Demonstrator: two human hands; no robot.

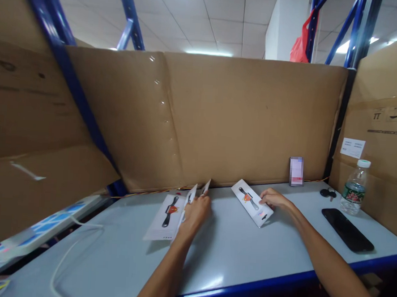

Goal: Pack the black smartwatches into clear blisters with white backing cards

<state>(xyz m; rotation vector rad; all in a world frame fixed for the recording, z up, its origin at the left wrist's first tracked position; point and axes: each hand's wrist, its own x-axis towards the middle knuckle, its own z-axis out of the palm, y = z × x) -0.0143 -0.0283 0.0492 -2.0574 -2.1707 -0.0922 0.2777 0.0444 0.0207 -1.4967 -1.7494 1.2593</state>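
My left hand is closed around white printed cards that stand up from the table, fanned apart. The front card faces me and shows a black-handled tool with an orange-red patch. Behind it, a thinner white piece sticks up past my fingers. My right hand pinches the right edge of a white card package, which lies tilted just above or on the table. It carries a similar black tool and orange-red patch; whether the tool is real or printed I cannot tell.
The grey table has a blue front edge. At right are a black phone, a water bottle, keys and an upright phone. Cardboard walls the back. A white cable lies at left.
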